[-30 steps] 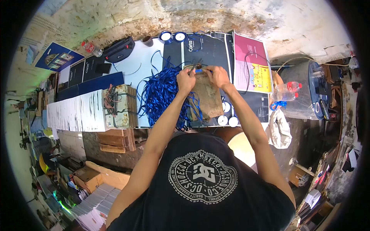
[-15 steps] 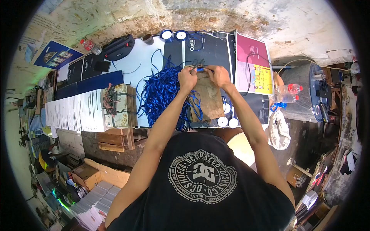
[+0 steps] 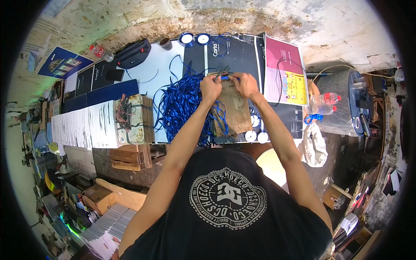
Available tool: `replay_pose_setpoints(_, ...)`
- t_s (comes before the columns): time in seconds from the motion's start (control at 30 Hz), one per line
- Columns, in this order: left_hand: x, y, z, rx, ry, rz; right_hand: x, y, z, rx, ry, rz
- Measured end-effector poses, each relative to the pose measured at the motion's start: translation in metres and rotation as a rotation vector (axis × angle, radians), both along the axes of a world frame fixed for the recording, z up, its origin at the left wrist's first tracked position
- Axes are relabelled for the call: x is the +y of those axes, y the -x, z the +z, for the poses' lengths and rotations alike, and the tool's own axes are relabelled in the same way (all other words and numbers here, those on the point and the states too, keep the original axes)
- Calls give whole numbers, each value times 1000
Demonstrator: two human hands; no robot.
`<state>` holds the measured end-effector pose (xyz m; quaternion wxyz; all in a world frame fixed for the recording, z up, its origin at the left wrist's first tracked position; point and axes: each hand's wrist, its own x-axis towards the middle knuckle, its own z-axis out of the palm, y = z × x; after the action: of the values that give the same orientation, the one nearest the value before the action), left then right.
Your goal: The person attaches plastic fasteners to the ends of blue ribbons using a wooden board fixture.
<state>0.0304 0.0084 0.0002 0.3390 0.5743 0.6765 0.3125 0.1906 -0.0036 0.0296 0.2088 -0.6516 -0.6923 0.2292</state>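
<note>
A short stretch of blue ribbon (image 3: 224, 78) runs between my two hands at the far end of a worn brown board (image 3: 235, 110). My left hand (image 3: 210, 89) is closed, its fingertips pinching the ribbon's left side. On the right side my right hand (image 3: 247, 86) pinches it between thumb and fingers. Just beyond the fingertips is a small dark object (image 3: 224, 70), too small to name. A large tangled heap of cut blue ribbons (image 3: 184, 106) lies to the left of the board, some strands trailing over its edge beneath my left wrist.
Ribbon spools (image 3: 187, 40) stand at the table's back edge, and more white spools (image 3: 262, 137) lie by the front edge. Left of the heap are a bundled block (image 3: 136, 117) and a long row of white paper stacks (image 3: 89, 125). Plastic bottles (image 3: 327, 99) sit at the right.
</note>
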Motion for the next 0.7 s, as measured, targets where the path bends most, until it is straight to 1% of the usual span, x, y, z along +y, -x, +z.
replay_pose_setpoints(0.1,0,-3,2,17,80,12,-2,6,2,6,46,-85)
replay_pose_setpoints(0.27,0,-11,7,113,224,61,-3,14,-23,29,86,-221)
replay_pose_setpoints(0.37,-5,-15,10,123,233,56,-2,15,-40,-26,102,-234)
replay_pose_setpoints(0.47,-12,-14,4,165,224,29,-7,14,-45,-71,219,-231)
replay_pose_setpoints(0.7,-40,-13,-5,196,277,-28,-38,18,-38,-118,294,-249)
